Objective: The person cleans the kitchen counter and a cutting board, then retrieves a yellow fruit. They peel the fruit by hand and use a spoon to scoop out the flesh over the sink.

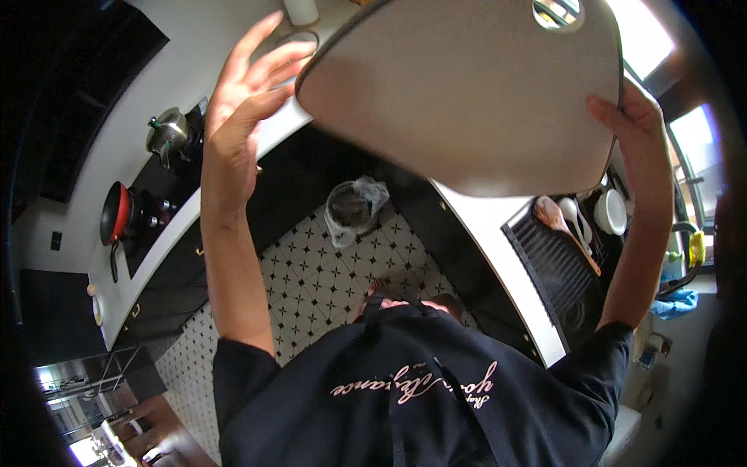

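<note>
A greyish-beige cutting board point(467, 105) with a dark rim and a round hole is held up in front of me, tilted. My right hand point(639, 119) grips its right edge, thumb on the near face and the other fingers hidden behind. At the board's left corner is my left hand point(251, 87), its fingers spread. Some of those fingertips meet the board's edge in the picture; whether they touch it cannot be told. Behind the board, part of the worktop is hidden.
A bin with a plastic liner point(353, 210) stands on the patterned tile floor point(315, 274). To the left are a steel pot point(167, 131) and a red frying pan point(117, 213). On the right, a black drying rack point(551, 265) holds a wooden spoon point(563, 225) beside a white bowl point(611, 212).
</note>
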A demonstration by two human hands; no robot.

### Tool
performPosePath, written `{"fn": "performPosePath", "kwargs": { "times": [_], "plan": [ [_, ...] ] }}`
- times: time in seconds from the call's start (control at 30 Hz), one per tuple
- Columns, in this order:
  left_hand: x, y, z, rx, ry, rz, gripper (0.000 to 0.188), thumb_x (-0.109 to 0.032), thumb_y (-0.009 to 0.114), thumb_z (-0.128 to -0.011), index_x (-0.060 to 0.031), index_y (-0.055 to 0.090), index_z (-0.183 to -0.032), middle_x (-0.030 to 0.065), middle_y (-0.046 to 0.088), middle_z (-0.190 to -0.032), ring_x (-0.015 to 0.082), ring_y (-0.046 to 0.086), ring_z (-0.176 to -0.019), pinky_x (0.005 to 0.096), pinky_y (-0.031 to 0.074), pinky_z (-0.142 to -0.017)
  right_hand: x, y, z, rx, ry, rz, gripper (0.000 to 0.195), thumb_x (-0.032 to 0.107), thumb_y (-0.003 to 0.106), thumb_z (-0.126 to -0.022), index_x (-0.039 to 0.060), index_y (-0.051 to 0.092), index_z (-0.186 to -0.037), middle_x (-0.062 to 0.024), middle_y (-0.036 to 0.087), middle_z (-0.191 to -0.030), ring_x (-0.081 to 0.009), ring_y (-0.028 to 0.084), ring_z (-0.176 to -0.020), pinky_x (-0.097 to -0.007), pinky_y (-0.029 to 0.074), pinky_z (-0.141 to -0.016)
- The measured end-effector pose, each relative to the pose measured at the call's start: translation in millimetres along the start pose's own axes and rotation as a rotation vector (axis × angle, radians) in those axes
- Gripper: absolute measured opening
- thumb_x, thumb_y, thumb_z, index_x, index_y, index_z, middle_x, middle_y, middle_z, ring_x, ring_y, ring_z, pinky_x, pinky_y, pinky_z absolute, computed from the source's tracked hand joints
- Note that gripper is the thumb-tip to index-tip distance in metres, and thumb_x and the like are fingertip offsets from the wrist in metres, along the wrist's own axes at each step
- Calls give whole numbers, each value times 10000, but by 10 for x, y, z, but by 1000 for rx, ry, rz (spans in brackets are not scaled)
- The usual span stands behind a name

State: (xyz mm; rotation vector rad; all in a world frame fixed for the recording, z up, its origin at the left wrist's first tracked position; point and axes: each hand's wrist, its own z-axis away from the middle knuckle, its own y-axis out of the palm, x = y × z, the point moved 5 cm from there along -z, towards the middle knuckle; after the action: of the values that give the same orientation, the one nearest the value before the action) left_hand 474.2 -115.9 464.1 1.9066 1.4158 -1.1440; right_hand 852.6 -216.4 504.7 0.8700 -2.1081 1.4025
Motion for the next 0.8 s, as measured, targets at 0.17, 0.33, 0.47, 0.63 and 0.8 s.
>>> {"fn": "performPosePath", "kwargs": {
  "times": [0.17,0.33,0.47,0.63,0.8],
  "plan": [
    [1395,-1699,423,-297,-433,-246,725,-506,597,-843,-2,493,-1354,138,635,-1078,214,621,-1026,345,486,-906,-398,229,-1325,-209,17,-328,501,300,752,-866,74,623,-1294,-95,718,-1055,-216,687,-1007,-440,474,-998],
    [3073,-2487,855,-481,-769,-439,534,-213,604,-887,2,479,-1360,137,589,-1176,230,588,-1061,362,477,-899,-1138,358,-2312,-737,161,-503,560,305,820,-805,34,621,-1253,-91,690,-1103,-206,637,-1047,-377,495,-937],
    [3900,-2569,578,-322,-1128,-809,995,-357,751,-801,-78,159,-1551,231,178,-1580,382,196,-1453,526,274,-1131,-2243,663,-3228,-889,18,-801,325,228,819,-812,67,684,-1059,-42,694,-1010,-135,607,-924,-302,476,-838],
    [4729,-2540,115,119,-1318,-1073,1483,-667,840,-573,-135,-128,-1563,250,-83,-1622,410,-138,-1495,600,-27,-1170,-2966,1332,-4443,-991,-137,-792,74,75,725,-884,60,676,-937,27,676,-891,-53,556,-782,-218,428,-754],
    [5093,-2434,174,164,-1452,-1237,1597,-679,871,-485,-82,-168,-1541,342,-199,-1558,466,-261,-1442,617,-100,-1135,-3604,2061,-5500,-1019,-78,-794,16,25,666,-910,22,654,-920,55,616,-821,-25,513,-766,-192,409,-716]
  ]
}}
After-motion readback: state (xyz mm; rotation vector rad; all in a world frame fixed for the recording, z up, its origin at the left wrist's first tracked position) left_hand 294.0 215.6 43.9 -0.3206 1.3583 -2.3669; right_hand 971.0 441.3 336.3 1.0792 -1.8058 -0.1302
